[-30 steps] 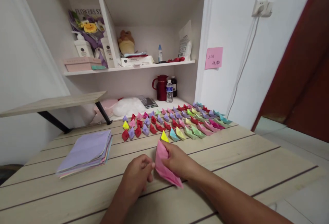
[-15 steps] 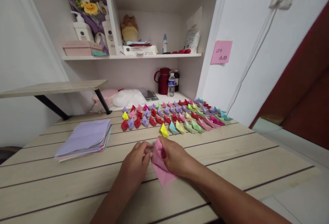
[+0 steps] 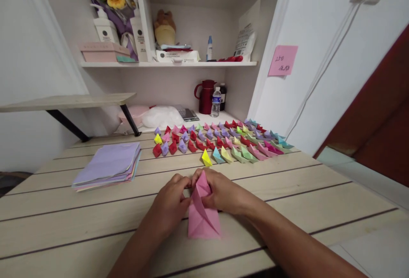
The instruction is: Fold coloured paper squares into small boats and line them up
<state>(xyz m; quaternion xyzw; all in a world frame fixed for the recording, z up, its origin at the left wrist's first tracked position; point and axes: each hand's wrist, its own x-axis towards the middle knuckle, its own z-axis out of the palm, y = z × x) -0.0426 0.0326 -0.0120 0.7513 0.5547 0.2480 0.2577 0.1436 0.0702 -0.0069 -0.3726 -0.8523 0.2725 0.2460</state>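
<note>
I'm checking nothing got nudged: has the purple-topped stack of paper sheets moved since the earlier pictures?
No; the purple-topped paper stack keeps its place just in front of the right-hand slanted black leg.

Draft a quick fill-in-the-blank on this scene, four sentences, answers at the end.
1. The right hand holds a folded sheet of paper coloured ____.
2. The paper boat nearest that hand is bright ____.
3. In this view, the paper stack lies to the ____ of the rows of boats.
4. In this view, the sticky note is to the ____ of the shelf.

Missing words: pink; yellow; left; right.
</note>
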